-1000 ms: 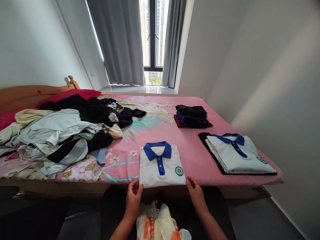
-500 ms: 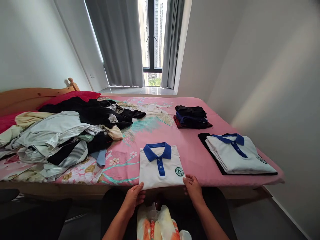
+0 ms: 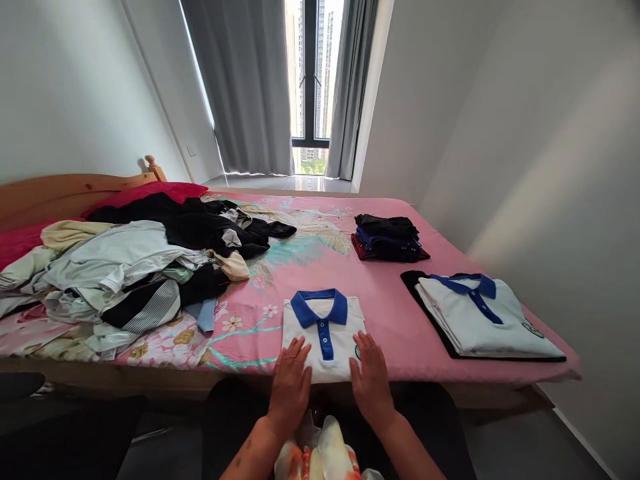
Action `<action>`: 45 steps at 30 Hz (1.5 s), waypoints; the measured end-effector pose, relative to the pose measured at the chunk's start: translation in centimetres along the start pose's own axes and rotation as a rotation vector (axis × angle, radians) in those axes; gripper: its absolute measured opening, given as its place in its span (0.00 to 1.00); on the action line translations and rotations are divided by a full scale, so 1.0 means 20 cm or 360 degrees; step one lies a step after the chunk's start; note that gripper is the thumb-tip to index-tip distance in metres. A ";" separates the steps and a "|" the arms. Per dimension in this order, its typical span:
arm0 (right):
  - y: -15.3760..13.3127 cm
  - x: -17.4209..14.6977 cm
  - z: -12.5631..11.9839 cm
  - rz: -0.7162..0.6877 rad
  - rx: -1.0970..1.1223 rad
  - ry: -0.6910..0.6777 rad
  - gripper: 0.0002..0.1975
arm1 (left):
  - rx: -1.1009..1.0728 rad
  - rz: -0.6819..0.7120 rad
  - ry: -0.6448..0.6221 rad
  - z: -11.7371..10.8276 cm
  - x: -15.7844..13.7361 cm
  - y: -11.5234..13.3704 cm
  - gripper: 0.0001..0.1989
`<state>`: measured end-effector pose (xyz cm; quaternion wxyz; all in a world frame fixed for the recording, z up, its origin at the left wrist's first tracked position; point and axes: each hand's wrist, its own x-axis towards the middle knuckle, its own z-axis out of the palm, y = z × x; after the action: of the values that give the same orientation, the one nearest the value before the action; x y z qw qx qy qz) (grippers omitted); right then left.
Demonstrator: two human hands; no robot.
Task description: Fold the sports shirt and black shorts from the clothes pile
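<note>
Grey curtains (image 3: pixel 240 87) hang either side of a window (image 3: pixel 310 73) at the far end of the room, beyond a bed with a pink sheet (image 3: pixel 320 270). A white shirt (image 3: pixel 325 370) with a blue collar lies folded at the bed's near edge, around the middle, collar to the far side. The left hand (image 3: pixel 293 380) is open, fingers extended over the shirt's near left corner; the right hand (image 3: pixel 369 373) is likewise open over the near right, partly hiding a green badge (image 3: pixel 357 352). Neither grips anything; whether they press the cloth, I cannot tell. Loose clothes (image 3: pixel 130 250) heap up on the left. To the right lie a white stack (image 3: pixel 485 327) and, farther off, a dark stack (image 3: pixel 387 239).
</note>
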<state>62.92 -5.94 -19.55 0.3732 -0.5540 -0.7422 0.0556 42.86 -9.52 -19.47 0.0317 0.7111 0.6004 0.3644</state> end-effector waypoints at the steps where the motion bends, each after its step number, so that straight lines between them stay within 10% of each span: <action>1: -0.03 0.01 0.04 -0.0055 -0.0095 -0.0090 0.23 | 0.0116 0.0044 -0.0083 0.04 0.03 0.02 0.22; 6: 0.02 -0.05 0.18 -0.0030 -0.0269 -0.0559 0.26 | 0.0383 -0.0074 -0.0296 0.19 0.00 -0.04 0.29; 18: 0.32 -0.07 -0.01 0.0615 0.0273 -0.0113 0.22 | -0.0143 -0.0629 -0.0161 -0.05 0.03 -0.29 0.21; 29: 0.38 0.46 0.08 0.0747 0.0447 -0.0277 0.13 | 0.0050 -0.0412 -0.0070 0.02 -0.03 -0.32 0.20; 45: 0.39 0.62 0.13 0.0993 0.0400 -0.0465 0.06 | 0.0168 -0.0304 -0.0101 0.06 -0.12 -0.32 0.22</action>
<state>66.13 8.60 -19.14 0.2936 -0.6898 -0.5702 0.3359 38.08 -9.31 -24.52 0.0478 0.6625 0.6826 0.3049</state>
